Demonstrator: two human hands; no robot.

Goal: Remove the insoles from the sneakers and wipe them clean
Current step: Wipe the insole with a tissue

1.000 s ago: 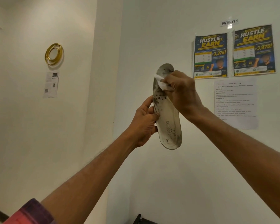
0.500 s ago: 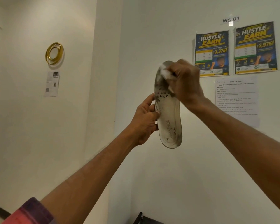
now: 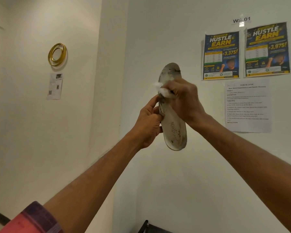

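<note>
A dirty white insole (image 3: 174, 130) with dark specks and the print "FASHION" is held upright in front of the wall, toe end up. My left hand (image 3: 147, 125) grips its left edge near the middle. My right hand (image 3: 186, 100) is closed on a small white wipe (image 3: 161, 89) and presses it against the insole's upper half, hiding part of that surface. No sneakers are in view.
Behind the hands is a white wall with two blue posters (image 3: 221, 55), a printed task sheet (image 3: 248, 106) and a "WS-01" label (image 3: 241, 19). A gold ring (image 3: 57, 54) hangs on the left wall above a paper note. A dark object's corner (image 3: 148, 227) shows at the bottom edge.
My right hand with the wipe slid up to the toe end half a second ago, then came back down to the insole's upper-middle. The left hand kept its grip.
</note>
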